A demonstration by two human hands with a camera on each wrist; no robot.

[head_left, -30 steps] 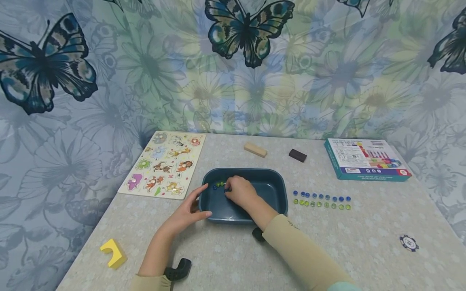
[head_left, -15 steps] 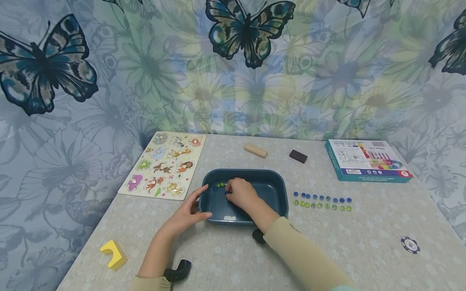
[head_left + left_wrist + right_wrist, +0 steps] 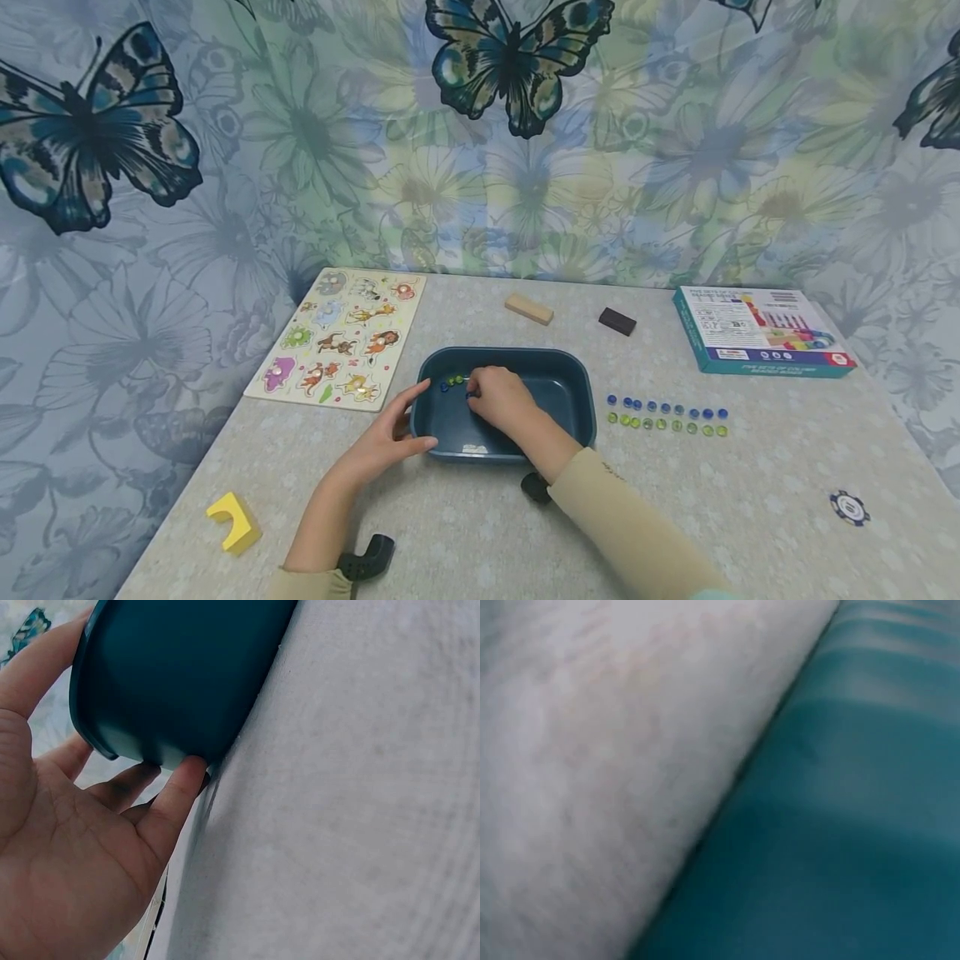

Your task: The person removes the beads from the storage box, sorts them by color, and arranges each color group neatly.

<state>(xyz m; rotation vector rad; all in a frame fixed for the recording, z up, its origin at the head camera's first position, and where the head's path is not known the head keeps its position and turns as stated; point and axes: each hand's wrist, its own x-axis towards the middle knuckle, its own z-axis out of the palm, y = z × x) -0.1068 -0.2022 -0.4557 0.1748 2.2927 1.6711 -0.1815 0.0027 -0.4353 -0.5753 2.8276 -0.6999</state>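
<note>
A dark blue rectangular tray point(image 3: 461, 429) sits mid-table in the head view. My left hand point(image 3: 384, 435) grips its left end, thumb at the front rim and fingers along the end; in the left wrist view, the fingertips point(image 3: 191, 769) touch the end wall. My right hand point(image 3: 501, 396) reaches inside, fingers curled downward, pinching a small blue bead point(image 3: 470, 395) low over the tray floor. Just left of it, small green beads point(image 3: 455, 381) and blue beads point(image 3: 444, 387) lie in short rows, partly hidden by the hand. The right wrist view shows only table and tray wall point(image 3: 840, 825).
Right of the tray lie a row of blue beads point(image 3: 665, 407) and a row of green beads point(image 3: 662, 424). Around stand an animal puzzle board point(image 3: 337, 337), a beige block point(image 3: 528, 308), a dark block point(image 3: 617, 322), a game box point(image 3: 761, 329), a yellow arch block point(image 3: 236, 523) and a poker chip point(image 3: 850, 507).
The head view shifts slightly. Both hands stay in place at the tray, and the blue bead under the right fingertips shows a little more than a second ago.
</note>
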